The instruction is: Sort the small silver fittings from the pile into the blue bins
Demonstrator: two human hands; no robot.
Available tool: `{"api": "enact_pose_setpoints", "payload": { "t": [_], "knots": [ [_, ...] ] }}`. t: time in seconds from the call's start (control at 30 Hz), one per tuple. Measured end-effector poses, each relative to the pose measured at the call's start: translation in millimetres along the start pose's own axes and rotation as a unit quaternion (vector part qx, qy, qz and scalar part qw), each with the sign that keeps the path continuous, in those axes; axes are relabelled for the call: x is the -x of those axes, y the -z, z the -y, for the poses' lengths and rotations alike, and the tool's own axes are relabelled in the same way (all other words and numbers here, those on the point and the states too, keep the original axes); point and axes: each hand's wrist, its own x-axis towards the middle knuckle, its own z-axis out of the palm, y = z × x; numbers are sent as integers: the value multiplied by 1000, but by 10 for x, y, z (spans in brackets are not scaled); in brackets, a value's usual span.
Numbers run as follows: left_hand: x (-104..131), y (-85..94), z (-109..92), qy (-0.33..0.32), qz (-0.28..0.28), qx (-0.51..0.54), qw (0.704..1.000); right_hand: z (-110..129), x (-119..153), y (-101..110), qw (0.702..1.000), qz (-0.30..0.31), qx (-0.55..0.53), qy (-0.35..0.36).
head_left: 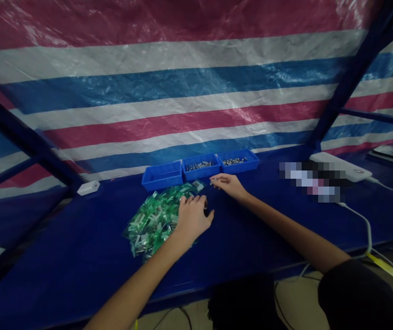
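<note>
My left hand (pixel 193 215) is over the right side of a pile of small clear packets with green and white parts (pixel 153 220), its fingers curled but apart. My right hand (pixel 229 184) is to the right of the pile, thumb and fingertips pinched on something small that I cannot make out. Behind the hands stand three blue trays in a row. The left tray (pixel 163 176) shows no parts inside, the middle tray (pixel 201 172) has small metal pieces, and the right tray (pixel 239 167) holds short metal pieces.
A white adapter (pixel 88 188) lies at the back left of the blue table (pixel 79 256). On the right are a long white device (pixel 341 166), a blurred-out item and white cables (pixel 368 229). Blue frame posts rise before a striped plastic sheet (pixel 189 82).
</note>
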Motion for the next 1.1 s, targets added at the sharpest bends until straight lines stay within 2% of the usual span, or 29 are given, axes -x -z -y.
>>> {"api": "enact_pose_setpoints", "payload": {
  "t": [0.17, 0.33, 0.57, 0.67, 0.9, 1.1],
  "knots": [
    [5, -56, -2, -12, 8, 11, 1000, 11, 8, 50, 999, 7, 35, 20],
    [-7, -158, 45, -28, -21, 34, 999, 50, -85, 46, 998, -8, 63, 2],
    [10, -186, 56, -20, -17, 53, 998, 282, -304, -57, 1000, 19, 6, -1],
    [23, -179, 63, -3, -9, 38, 999, 289, -235, -93, 998, 50, 37, 16],
    [-2, -190, 138, 17, 0, 17, 1000, 131, 86, -178, 991, 106, 85, 14],
    [-73, -143, 191, 7, -11, 48, 999, 138, 187, -222, 991, 101, 92, 6]
  ]
}}
